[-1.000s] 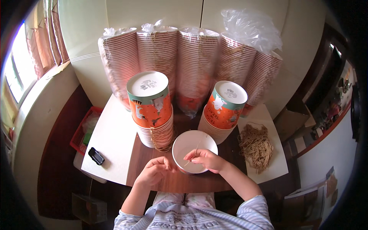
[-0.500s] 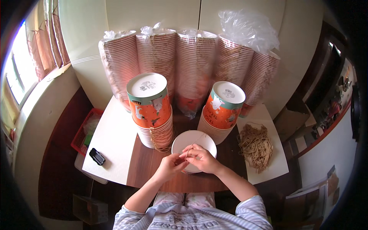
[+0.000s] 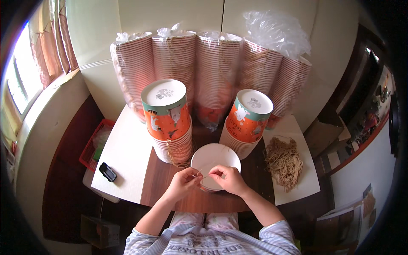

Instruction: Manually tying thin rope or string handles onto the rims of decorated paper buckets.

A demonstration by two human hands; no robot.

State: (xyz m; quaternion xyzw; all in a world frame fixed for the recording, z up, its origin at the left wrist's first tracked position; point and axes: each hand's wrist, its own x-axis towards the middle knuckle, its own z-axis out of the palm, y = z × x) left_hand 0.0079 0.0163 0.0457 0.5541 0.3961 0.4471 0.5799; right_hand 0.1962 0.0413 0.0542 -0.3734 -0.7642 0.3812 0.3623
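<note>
A white upturned paper bucket [image 3: 214, 159] stands at the near edge of the wooden table [image 3: 157, 187]. My left hand [image 3: 183, 183] and my right hand [image 3: 228, 177] meet over its near rim, fingers pinched on a thin tan string [image 3: 203, 176] stretched between them. To the left stands a stack of orange printed paper buckets [image 3: 166, 119] with string hanging down its side. Another orange printed stack [image 3: 247, 121] stands to the right of the white bucket.
Several tall plastic-wrapped columns of stacked buckets [image 3: 212, 72] line the back against the wall. A heap of tan strings [image 3: 284, 161] lies on a white board [image 3: 297, 189] at right. A black phone [image 3: 108, 171] lies on the white board at left, a red basket [image 3: 95, 144] beyond it.
My left hand has come in from the table edge to meet my right hand over the white bucket, and both now pinch the string.
</note>
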